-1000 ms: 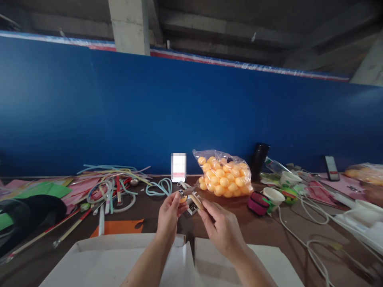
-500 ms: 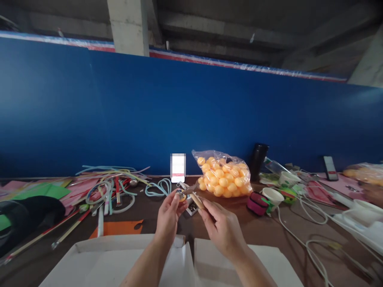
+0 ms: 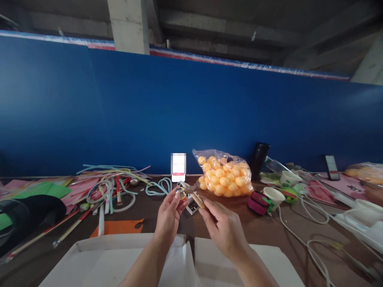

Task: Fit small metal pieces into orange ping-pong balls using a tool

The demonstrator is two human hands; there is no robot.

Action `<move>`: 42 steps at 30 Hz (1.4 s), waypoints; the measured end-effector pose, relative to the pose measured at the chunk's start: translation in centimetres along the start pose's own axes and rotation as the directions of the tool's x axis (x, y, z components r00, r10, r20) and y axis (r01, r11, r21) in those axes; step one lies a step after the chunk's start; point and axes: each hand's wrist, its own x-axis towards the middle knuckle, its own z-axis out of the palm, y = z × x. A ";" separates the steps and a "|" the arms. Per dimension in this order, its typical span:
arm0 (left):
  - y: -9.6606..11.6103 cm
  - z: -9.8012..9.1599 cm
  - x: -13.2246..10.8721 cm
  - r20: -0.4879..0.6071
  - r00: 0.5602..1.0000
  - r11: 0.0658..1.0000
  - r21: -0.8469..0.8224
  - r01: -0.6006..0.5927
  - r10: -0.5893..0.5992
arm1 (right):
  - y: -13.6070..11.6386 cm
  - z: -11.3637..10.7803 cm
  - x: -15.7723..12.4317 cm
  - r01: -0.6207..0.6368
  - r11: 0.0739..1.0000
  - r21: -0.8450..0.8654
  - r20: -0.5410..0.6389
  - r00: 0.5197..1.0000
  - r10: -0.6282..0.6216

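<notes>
My left hand (image 3: 168, 211) is closed, thumb and fingers pinching a small shiny silver piece (image 3: 180, 192) with a yellow-orange part beneath it. What this piece is, I cannot make out. Wrapped round a pale wooden handle, my right hand (image 3: 224, 225) grips a hammer (image 3: 198, 200). Its dull brownish metal head points left, close to the silver piece; whether they touch is unclear. Just behind and below the hammer lies a small white box (image 3: 192, 208) with dark little parts in it, partly covered by my hands.
White cardboard (image 3: 119, 259) lies in front of me. Behind my hands stand a lit phone (image 3: 178, 167) and a clear bag of orange balls (image 3: 223, 177). Coloured tubes (image 3: 110, 187) and an orange sheet (image 3: 122, 227) are left; paper cups (image 3: 273, 197), a black bottle (image 3: 259, 161) and white cables (image 3: 290, 231) right.
The silver piece has turned slightly in my left fingers, showing more of its shiny face. The hammer stays almost in the same place, and the view has shifted a little.
</notes>
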 end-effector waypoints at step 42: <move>0.0 -0.4 0.1 0.065 0.997 0.995 -0.087 0.040 -0.035 | 0.4 0.2 -0.1 -0.014 0.999 0.042 -0.082 0.996 0.017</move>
